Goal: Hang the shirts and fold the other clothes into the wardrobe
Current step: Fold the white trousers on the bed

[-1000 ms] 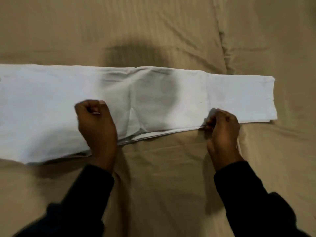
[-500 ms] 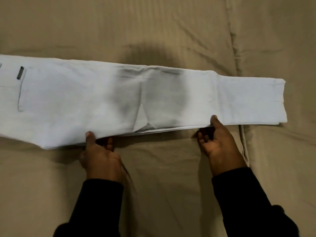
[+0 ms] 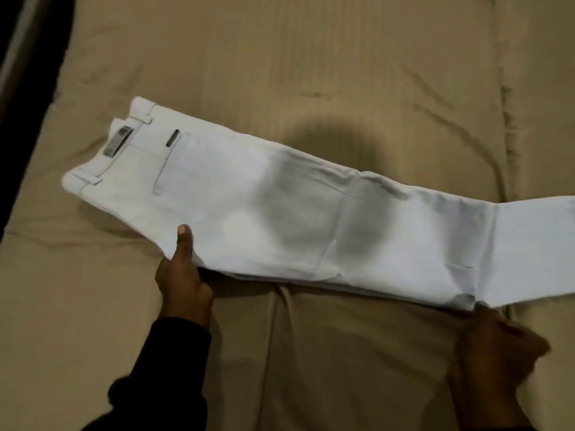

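Tan bedding [image 3: 311,368] carries the job half done: left hand [image 3: 182,279] pinches the near edge of the white trousers [image 3: 280,219], right hand [image 3: 497,346] is blurred, grip unclear, cross-folds and wardrobe still ahead.

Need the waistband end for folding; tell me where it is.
Head view, upper left: the waistband lies on the tan bedsheet, beyond the left hand pinching the trousers' near edge.
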Motion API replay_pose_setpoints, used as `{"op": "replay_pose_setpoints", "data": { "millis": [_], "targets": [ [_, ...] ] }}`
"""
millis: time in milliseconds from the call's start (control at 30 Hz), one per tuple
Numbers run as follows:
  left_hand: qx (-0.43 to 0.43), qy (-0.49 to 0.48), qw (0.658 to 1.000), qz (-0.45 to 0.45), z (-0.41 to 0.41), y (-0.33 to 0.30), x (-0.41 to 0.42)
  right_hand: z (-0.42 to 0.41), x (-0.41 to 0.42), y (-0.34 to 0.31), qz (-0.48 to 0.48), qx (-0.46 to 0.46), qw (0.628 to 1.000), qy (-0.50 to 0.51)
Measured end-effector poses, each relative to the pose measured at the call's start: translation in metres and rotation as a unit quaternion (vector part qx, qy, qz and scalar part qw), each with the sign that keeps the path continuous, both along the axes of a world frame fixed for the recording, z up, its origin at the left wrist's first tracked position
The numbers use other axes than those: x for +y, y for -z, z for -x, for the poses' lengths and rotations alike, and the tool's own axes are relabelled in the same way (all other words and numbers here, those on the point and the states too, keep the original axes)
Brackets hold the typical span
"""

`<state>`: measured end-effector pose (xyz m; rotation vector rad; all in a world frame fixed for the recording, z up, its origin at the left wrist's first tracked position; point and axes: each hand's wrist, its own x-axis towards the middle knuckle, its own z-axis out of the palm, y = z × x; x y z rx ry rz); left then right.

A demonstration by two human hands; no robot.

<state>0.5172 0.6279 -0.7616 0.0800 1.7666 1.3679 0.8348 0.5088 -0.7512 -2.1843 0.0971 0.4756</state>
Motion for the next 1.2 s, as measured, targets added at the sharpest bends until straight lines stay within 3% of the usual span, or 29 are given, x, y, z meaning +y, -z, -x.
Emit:
{"op": "replay_pose_setpoints", "data": {
  "millis": [67,133,233,333,400,500,667,800,900,1033,1100,1200],
  "targets": [
    [0.059,-0.039,0.997,0.002,0.009,0.012,0.01,0.029,0.022,-0.004,-0.022,-0.126,0.984,-0.122],
    [0.111,-0.054,0.992,0.032,0.006,0.019,0.014,0.062,0.047,0.004,-0.066,-0.134,0.941,-0.305],
    [0.135,-0.021,0.99,0.041,0.005,0.024,0.014,0.118,0.084,0.02,-0.071,-0.145,0.851,-0.499],
    [0.215,0.056,0.973,0.057,0.01,0.026,0.007,0.186,0.12,0.03,-0.047,-0.235,0.747,-0.62],
    [0.25,0.069,0.963,0.074,0.015,0.03,0.005,0.23,0.142,0.037,-0.042,-0.228,0.685,-0.691],
    [0.284,0.069,0.951,0.102,0.014,0.033,0.008,0.253,0.16,0.059,-0.011,-0.237,0.63,-0.739],
    [0.25,0.078,0.959,0.109,0.02,0.015,0.014,0.209,0.133,0.07,0.077,-0.298,0.694,-0.651],
    [0.257,-0.03,0.961,0.094,0.081,0.008,0.055,0.22,0.156,0.054,0.024,-0.316,0.727,-0.61],
    [0.157,-0.031,0.986,0.057,0.129,0.013,0.093,0.23,0.212,0.041,-0.006,-0.334,0.716,-0.614],
    [0.048,-0.005,0.999,0.002,0.16,0.02,0.112,0.264,0.294,0.032,0.06,-0.307,0.677,-0.667],
    [0.016,-0.015,0.999,-0.047,0.166,0.021,0.107,0.283,0.32,0.03,0.079,-0.27,0.697,-0.66],
    [-0.076,-0.037,0.987,-0.136,0.177,0.017,0.088,0.312,0.328,0.028,0.018,-0.235,0.71,-0.663]
  ]
}}
